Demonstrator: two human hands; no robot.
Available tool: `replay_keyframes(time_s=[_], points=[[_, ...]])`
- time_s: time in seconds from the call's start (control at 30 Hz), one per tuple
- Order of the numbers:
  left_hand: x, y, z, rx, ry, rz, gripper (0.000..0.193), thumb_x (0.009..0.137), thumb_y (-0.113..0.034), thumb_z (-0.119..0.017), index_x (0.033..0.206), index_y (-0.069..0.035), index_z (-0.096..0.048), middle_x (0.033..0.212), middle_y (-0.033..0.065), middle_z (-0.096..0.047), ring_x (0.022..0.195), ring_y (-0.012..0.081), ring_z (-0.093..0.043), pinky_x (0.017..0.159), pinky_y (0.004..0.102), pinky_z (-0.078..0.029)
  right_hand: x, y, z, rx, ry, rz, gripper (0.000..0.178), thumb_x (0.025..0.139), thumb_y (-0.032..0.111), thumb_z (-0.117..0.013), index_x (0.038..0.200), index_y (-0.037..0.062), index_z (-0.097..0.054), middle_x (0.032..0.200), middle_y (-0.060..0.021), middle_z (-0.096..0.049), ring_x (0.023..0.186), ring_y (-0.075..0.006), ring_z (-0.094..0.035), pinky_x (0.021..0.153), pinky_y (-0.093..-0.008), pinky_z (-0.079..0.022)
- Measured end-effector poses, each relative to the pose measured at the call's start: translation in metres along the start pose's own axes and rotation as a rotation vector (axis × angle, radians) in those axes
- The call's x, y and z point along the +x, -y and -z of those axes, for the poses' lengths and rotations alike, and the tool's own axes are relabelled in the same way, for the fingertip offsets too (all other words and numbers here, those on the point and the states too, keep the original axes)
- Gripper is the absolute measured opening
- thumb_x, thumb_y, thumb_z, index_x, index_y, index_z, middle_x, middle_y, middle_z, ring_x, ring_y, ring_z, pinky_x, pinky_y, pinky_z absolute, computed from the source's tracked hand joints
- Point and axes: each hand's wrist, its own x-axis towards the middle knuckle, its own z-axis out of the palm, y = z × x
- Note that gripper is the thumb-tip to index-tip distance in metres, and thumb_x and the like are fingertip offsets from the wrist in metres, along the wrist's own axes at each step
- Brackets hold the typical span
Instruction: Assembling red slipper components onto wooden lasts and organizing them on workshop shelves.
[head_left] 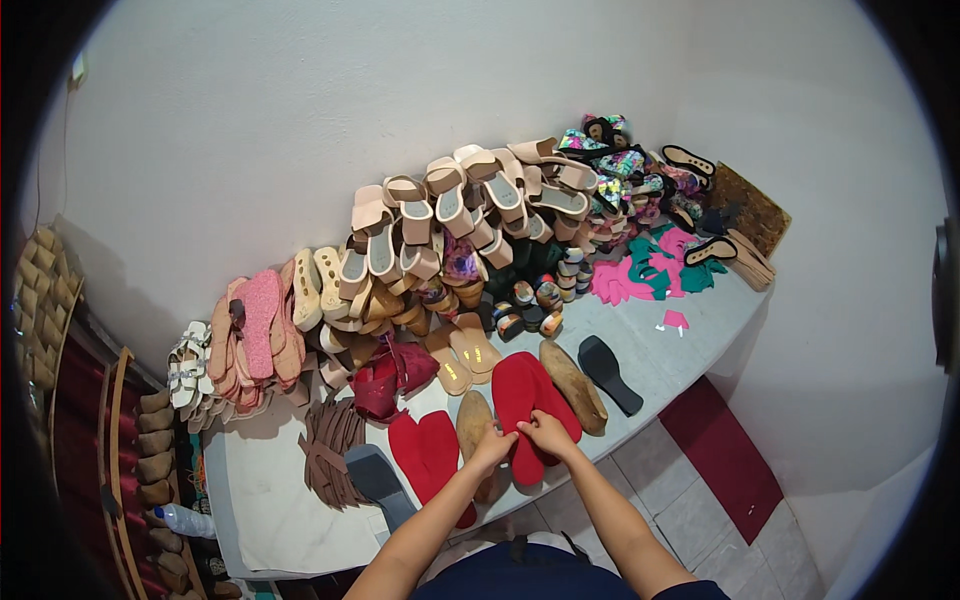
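Over the front edge of the table, both my hands are closed on a pair of red insoles [514,385] that overlap each other. My left hand [491,448] pinches the left edge, and my right hand [548,435] grips close beside it with the thumbs nearly meeting. A wooden shoe last [474,415] lies by my left hand, partly covered by it. Another wooden last [573,385] rests to the right of the insoles, beside a dark grey heeled sole [609,373]. More red insoles [425,450] lie left of my left forearm, near a second dark grey sole [378,480].
Stacked beige heeled slides [450,205] line the back of the table [290,500]. Brown straps [333,450], tan insoles [462,355] and a dark red bundle [395,378] lie nearer. Pink and green scraps [650,270] spread at right. A bottle [185,520] is at lower left.
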Motion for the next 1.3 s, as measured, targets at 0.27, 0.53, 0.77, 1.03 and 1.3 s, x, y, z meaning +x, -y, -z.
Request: replay_keyframes(time_s=[0.27, 0.53, 0.77, 1.03, 1.3], points=[[0.006, -0.017, 0.006, -0.005, 0.107, 0.088, 0.034, 0.079, -0.007, -0.052, 0.109, 0.003, -0.038, 0.086, 0.0110, -0.057, 0.072, 0.0165, -0.056, 0.061, 0.0265, -0.045, 0.017, 0.007, -0.003, 0.054, -0.060, 0.055, 0.032, 0.078, 0.029, -0.055, 0.088, -0.0019, -0.056, 0.073, -0.0166, -0.058, 0.068, -0.0262, -0.056, 0.061, -0.0340, -0.043], [0.021, -0.011, -0.013, -0.126, -0.234, -0.175, 0.030, 0.078, -0.007, -0.053, 0.105, 0.002, -0.044, 0.094, 0.0129, -0.056, 0.083, 0.0188, -0.055, 0.071, 0.0270, -0.044, 0.033, 0.006, 0.013, 0.014, -0.020, 0.086, 0.032, 0.081, 0.028, -0.049, 0.091, -0.0009, -0.056, 0.081, -0.0213, -0.058, 0.077, -0.0345, -0.057, 0.068, -0.0394, -0.043], [0.051, 0.003, -0.009, 0.063, -0.508, -0.359, 0.030, 0.077, -0.010, -0.056, 0.103, 0.002, -0.048, 0.082, 0.0115, -0.058, 0.074, 0.0190, -0.057, 0.067, 0.0276, -0.045, 0.059, 0.032, 0.040, -0.210, 0.142, 0.178, 0.025, 0.080, 0.024, -0.047, 0.085, 0.0017, -0.057, 0.076, -0.0198, -0.058, 0.072, -0.0333, -0.057, 0.066, -0.0401, -0.044], [-0.009, -0.055, 0.020, 0.208, -0.983, -0.240, 0.028, 0.082, -0.016, -0.046, 0.103, 0.002, -0.053, 0.091, 0.0210, -0.056, 0.083, 0.0301, -0.057, 0.072, 0.0347, -0.044, 0.085, 0.002, 0.050, -0.216, 0.021, 0.388, 0.019, 0.075, 0.013, -0.052, 0.090, 0.0014, -0.055, 0.087, -0.0165, -0.056, 0.081, -0.0312, -0.054, 0.071, -0.0379, -0.042], [-0.049, -0.011, 0.058, 0.288, -1.141, -0.154, 0.031, 0.084, -0.015, -0.040, 0.106, 0.005, -0.049, 0.101, 0.0238, -0.053, 0.095, 0.0348, -0.051, 0.083, 0.0368, -0.038, 0.056, 0.042, -0.005, -0.157, 0.036, 0.692, 0.029, 0.075, 0.011, -0.050, 0.102, 0.0000, -0.049, 0.101, -0.0168, -0.048, 0.100, -0.0322, -0.041, 0.086, -0.0391, -0.034]])
